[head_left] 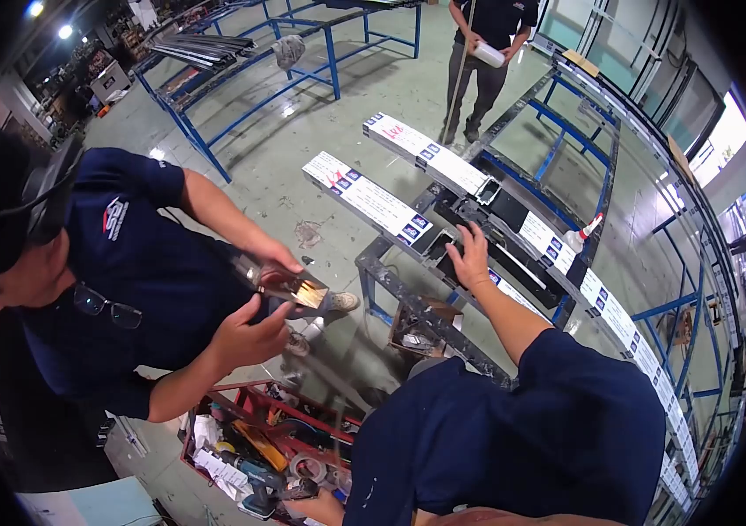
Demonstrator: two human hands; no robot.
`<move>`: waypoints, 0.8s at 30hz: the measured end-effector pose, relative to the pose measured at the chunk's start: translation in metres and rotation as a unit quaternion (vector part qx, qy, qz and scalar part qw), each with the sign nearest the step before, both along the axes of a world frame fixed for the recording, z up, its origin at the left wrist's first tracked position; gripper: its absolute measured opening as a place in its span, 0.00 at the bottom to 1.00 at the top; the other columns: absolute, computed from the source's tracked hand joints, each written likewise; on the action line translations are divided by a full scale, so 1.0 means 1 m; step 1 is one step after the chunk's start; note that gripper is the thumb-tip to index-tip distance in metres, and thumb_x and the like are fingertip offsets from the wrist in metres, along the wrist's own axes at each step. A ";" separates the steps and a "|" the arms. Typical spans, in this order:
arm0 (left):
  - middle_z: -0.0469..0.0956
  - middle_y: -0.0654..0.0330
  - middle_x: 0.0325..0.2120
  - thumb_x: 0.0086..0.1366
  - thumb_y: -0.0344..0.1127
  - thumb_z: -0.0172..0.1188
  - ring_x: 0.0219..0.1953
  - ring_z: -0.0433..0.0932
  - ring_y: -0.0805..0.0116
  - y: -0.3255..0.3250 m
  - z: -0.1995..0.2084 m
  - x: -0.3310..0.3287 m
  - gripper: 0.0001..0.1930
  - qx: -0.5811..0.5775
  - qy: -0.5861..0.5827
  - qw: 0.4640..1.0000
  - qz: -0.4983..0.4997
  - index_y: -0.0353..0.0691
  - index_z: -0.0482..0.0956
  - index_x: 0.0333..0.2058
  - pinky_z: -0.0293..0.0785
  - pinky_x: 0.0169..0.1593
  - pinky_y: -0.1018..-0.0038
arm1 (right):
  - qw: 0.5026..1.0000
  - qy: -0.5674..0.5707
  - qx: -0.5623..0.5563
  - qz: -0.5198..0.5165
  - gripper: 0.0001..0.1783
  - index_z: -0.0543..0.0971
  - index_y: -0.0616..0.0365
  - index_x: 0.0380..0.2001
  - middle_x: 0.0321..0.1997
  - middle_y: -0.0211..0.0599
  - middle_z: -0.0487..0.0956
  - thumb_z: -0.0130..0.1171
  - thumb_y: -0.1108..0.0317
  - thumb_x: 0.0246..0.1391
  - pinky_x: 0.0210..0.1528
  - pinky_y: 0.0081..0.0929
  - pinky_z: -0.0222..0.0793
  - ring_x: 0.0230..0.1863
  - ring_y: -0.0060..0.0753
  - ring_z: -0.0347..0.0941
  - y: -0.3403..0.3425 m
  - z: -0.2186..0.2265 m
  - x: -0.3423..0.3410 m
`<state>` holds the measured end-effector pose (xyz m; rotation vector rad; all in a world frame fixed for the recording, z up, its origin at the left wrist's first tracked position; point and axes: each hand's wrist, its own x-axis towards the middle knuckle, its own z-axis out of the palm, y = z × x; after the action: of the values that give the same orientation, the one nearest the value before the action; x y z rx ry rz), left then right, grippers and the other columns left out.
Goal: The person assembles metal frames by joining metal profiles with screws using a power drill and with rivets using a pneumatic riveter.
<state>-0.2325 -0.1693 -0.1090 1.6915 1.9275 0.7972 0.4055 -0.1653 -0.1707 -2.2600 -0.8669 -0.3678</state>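
My right hand (471, 256) reaches forward with fingers apart, over the dark joint (459, 209) between long window-frame-like profiles. Its fingertips are at the end of a profile covered in white printed film (371, 200); whether they press on it I cannot tell. A second film-covered profile (443, 162) lies alongside, farther off. Low in the view, my left hand (319, 508) is at the edge of a red toolbox (241, 386), fingers closed around a dark, rounded tool (303, 489) that is partly hidden. Beside it lies a teal cordless drill (259, 484).
At left a co-worker (119, 263) holds a shiny piece with yellowish bristle-like strands (307, 294). Another person (487, 53) stands beyond the profiles with a white roll (489, 54). Blue metal stands (333, 66) surround us. A white bottle (576, 237) stands on the right profile; a cardboard box (426, 329) sits below.
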 end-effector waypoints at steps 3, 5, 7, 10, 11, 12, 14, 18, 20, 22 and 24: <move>0.78 0.41 0.56 0.60 0.38 0.70 0.61 0.76 0.42 0.006 -0.006 -0.024 0.41 -0.043 0.039 0.998 0.005 0.36 0.64 0.70 0.72 0.64 0.58 | 0.999 -0.007 -0.016 -0.027 0.33 0.72 0.52 0.67 0.74 0.56 0.62 0.64 0.50 0.63 0.74 0.52 0.57 0.73 0.62 0.59 -0.017 0.007 -0.023; 0.78 0.41 0.56 0.59 0.38 0.70 0.60 0.76 0.42 0.011 -0.011 -0.033 0.41 -0.075 0.062 0.995 0.003 0.35 0.64 0.70 0.72 0.64 0.58 | 0.998 -0.017 -0.057 -0.037 0.32 0.72 0.51 0.66 0.74 0.54 0.62 0.64 0.51 0.63 0.74 0.51 0.57 0.73 0.62 0.59 -0.032 0.006 -0.033; 0.77 0.41 0.56 0.58 0.38 0.71 0.60 0.76 0.42 0.016 -0.015 -0.040 0.42 -0.107 0.085 0.991 0.001 0.35 0.63 0.69 0.72 0.64 0.58 | 0.996 -0.016 -0.063 -0.053 0.32 0.71 0.46 0.67 0.75 0.53 0.62 0.63 0.50 0.64 0.74 0.53 0.56 0.73 0.61 0.58 -0.044 0.002 -0.038; 0.77 0.40 0.56 0.57 0.37 0.71 0.59 0.76 0.42 0.022 -0.023 -0.046 0.43 -0.158 0.119 0.980 0.000 0.34 0.63 0.69 0.71 0.64 0.57 | 0.993 -0.011 -0.074 -0.095 0.32 0.72 0.49 0.66 0.73 0.53 0.63 0.63 0.49 0.64 0.73 0.53 0.57 0.73 0.61 0.59 -0.063 -0.006 -0.037; 0.77 0.40 0.56 0.57 0.37 0.72 0.59 0.76 0.42 0.023 -0.024 -0.048 0.43 -0.175 0.131 0.976 0.000 0.34 0.63 0.69 0.71 0.64 0.57 | 0.992 -0.013 -0.075 -0.099 0.32 0.72 0.49 0.66 0.73 0.53 0.63 0.63 0.49 0.64 0.73 0.53 0.57 0.73 0.61 0.59 -0.070 -0.009 -0.036; 0.77 0.39 0.56 0.56 0.37 0.72 0.59 0.76 0.41 0.024 -0.026 -0.050 0.44 -0.192 0.143 0.971 0.001 0.33 0.62 0.69 0.71 0.64 0.57 | 0.989 -0.004 -0.090 -0.114 0.31 0.72 0.49 0.66 0.73 0.54 0.64 0.62 0.48 0.64 0.73 0.52 0.58 0.73 0.61 0.60 -0.076 -0.012 -0.036; 0.76 0.39 0.56 0.56 0.37 0.72 0.59 0.76 0.41 0.029 -0.030 -0.052 0.44 -0.222 0.168 0.960 0.005 0.33 0.62 0.69 0.71 0.64 0.57 | 0.983 0.005 -0.117 -0.139 0.32 0.73 0.52 0.65 0.71 0.54 0.67 0.60 0.46 0.65 0.72 0.52 0.59 0.71 0.60 0.62 -0.086 -0.016 -0.037; 0.76 0.38 0.56 0.54 0.36 0.73 0.58 0.76 0.41 0.038 -0.037 -0.051 0.46 -0.280 0.223 0.934 0.009 0.32 0.61 0.69 0.71 0.64 0.56 | 0.979 0.004 -0.172 -0.109 0.32 0.73 0.55 0.64 0.66 0.47 0.73 0.57 0.44 0.66 0.69 0.52 0.61 0.67 0.54 0.68 -0.100 -0.021 -0.035; 0.75 0.38 0.56 0.53 0.36 0.73 0.58 0.76 0.41 0.039 -0.042 -0.053 0.46 -0.306 0.254 0.917 0.016 0.31 0.61 0.69 0.71 0.64 0.56 | 0.976 0.015 -0.182 -0.115 0.33 0.73 0.55 0.64 0.64 0.47 0.75 0.58 0.43 0.66 0.68 0.51 0.61 0.66 0.53 0.69 -0.092 -0.014 -0.039; 0.75 0.37 0.56 0.52 0.35 0.74 0.58 0.76 0.41 0.041 -0.046 -0.053 0.47 -0.330 0.284 0.900 0.023 0.30 0.61 0.69 0.71 0.64 0.55 | 0.975 0.010 -0.186 -0.119 0.33 0.74 0.56 0.62 0.59 0.47 0.78 0.59 0.42 0.64 0.65 0.50 0.62 0.63 0.51 0.71 -0.089 -0.009 -0.039; 0.75 0.37 0.57 0.52 0.35 0.74 0.57 0.76 0.41 0.042 -0.050 -0.050 0.48 -0.351 0.314 0.882 0.032 0.30 0.60 0.69 0.71 0.64 0.55 | 0.978 0.008 -0.174 -0.115 0.33 0.75 0.56 0.61 0.58 0.46 0.79 0.60 0.42 0.64 0.64 0.49 0.62 0.62 0.51 0.72 -0.086 -0.009 -0.039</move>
<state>-0.2828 -0.1274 -0.1587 1.4929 2.2776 -0.4940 0.3665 -0.2514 -0.1797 -2.6962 -0.7055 -0.3193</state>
